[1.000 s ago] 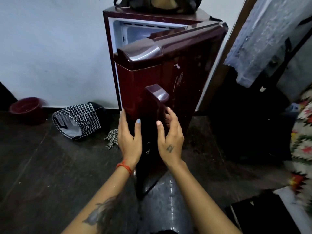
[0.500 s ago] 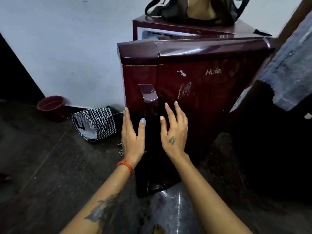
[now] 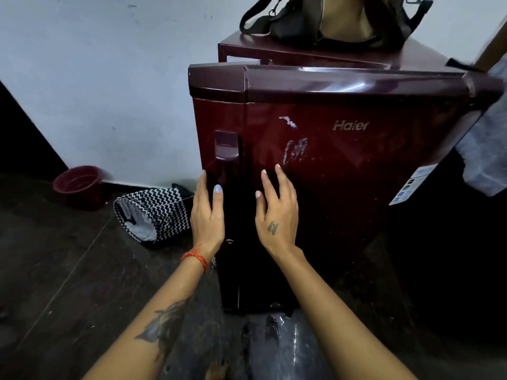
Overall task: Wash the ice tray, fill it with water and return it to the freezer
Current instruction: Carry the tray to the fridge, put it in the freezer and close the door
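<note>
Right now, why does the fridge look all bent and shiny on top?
In the head view, the wide-angle lens bows the maroon fridge door, making it flare at the top; a white streak of glare lies along its top edge; the floor is dim; the cloth at the right edge is smeared.

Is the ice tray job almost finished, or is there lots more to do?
Almost finished, it seems. No ice tray shows anywhere, so it is probably already inside. Both hands, left hand and right hand, are open against the maroon fridge door, which looks nearly closed: only a thin gap shows at its top left. What is left is pushing the door fully shut.
</note>
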A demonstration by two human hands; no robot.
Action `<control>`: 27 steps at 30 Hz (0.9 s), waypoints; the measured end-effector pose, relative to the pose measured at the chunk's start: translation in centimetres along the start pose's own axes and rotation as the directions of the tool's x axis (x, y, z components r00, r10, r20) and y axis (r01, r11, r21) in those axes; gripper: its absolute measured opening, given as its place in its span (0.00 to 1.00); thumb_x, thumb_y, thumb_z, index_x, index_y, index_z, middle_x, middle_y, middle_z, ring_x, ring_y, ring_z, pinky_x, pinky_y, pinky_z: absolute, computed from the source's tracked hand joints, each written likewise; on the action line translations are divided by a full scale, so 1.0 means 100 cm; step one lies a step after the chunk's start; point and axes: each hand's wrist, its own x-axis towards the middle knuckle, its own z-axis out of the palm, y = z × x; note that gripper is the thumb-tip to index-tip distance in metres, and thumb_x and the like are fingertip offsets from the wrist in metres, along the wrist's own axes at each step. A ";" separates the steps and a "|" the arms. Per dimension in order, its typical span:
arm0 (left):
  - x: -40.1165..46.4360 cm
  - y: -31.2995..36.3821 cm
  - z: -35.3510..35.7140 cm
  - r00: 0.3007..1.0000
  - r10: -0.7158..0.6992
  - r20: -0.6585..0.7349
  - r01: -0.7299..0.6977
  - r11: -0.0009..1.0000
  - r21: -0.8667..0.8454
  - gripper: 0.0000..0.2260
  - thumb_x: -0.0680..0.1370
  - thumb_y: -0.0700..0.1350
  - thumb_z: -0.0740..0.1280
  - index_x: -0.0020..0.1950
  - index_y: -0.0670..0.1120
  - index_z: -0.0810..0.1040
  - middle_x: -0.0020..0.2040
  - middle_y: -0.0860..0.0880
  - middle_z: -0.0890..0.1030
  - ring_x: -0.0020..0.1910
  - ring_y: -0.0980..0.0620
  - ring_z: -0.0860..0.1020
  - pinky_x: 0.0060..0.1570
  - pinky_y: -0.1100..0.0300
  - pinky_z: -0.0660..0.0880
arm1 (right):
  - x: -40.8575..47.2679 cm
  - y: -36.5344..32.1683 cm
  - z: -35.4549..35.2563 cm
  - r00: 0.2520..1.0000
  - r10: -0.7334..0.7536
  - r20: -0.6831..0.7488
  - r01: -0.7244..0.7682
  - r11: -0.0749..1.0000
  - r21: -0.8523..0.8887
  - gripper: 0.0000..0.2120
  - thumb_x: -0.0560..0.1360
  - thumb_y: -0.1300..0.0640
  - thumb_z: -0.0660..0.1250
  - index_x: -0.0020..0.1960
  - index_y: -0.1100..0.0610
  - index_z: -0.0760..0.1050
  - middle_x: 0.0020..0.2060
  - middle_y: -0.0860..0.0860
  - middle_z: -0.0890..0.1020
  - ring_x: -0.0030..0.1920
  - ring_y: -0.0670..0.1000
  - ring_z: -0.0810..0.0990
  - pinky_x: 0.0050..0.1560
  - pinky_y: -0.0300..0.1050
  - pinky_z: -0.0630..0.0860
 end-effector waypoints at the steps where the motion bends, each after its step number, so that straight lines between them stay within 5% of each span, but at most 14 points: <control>1: 0.009 -0.002 0.001 1.000 0.002 0.014 -0.002 1.000 -0.003 0.28 0.78 0.58 0.50 0.76 0.49 0.57 0.76 0.50 0.62 0.74 0.54 0.60 0.72 0.58 0.57 | 0.005 0.000 0.006 1.000 0.011 -0.005 -0.012 1.000 -0.009 0.21 0.80 0.53 0.55 0.70 0.58 0.69 0.72 0.57 0.65 0.71 0.59 0.65 0.67 0.57 0.66; 11: 0.088 -0.020 0.014 0.990 0.034 0.138 -0.031 0.999 -0.023 0.23 0.82 0.52 0.54 0.76 0.49 0.57 0.75 0.48 0.63 0.74 0.52 0.61 0.70 0.58 0.59 | 0.052 -0.001 0.051 0.993 0.118 -0.027 -0.120 0.990 -0.071 0.20 0.80 0.56 0.59 0.71 0.58 0.67 0.74 0.56 0.62 0.74 0.57 0.59 0.70 0.59 0.63; 17: 0.123 -0.031 0.025 0.975 0.035 0.218 -0.030 0.999 -0.027 0.25 0.81 0.55 0.54 0.76 0.49 0.57 0.75 0.47 0.64 0.72 0.49 0.64 0.71 0.50 0.61 | 0.075 -0.001 0.068 0.983 0.182 -0.016 -0.183 0.976 -0.114 0.22 0.80 0.55 0.58 0.73 0.58 0.64 0.75 0.54 0.59 0.76 0.56 0.56 0.72 0.59 0.60; 24: 0.135 -0.036 0.034 0.968 0.031 0.250 -0.013 0.997 -0.075 0.25 0.82 0.54 0.53 0.76 0.46 0.57 0.76 0.47 0.61 0.75 0.51 0.59 0.73 0.56 0.56 | 0.080 0.002 0.071 0.975 0.218 0.039 -0.207 0.959 -0.194 0.24 0.81 0.55 0.57 0.75 0.59 0.59 0.77 0.51 0.54 0.77 0.55 0.51 0.75 0.57 0.55; 27: 0.132 -0.040 0.036 0.980 0.012 0.201 0.006 0.996 -0.087 0.28 0.79 0.59 0.54 0.76 0.47 0.56 0.75 0.45 0.62 0.73 0.48 0.62 0.72 0.48 0.61 | 0.078 -0.002 0.065 0.972 0.227 0.063 -0.212 0.959 -0.185 0.24 0.81 0.54 0.57 0.75 0.58 0.58 0.77 0.53 0.55 0.77 0.55 0.50 0.75 0.56 0.53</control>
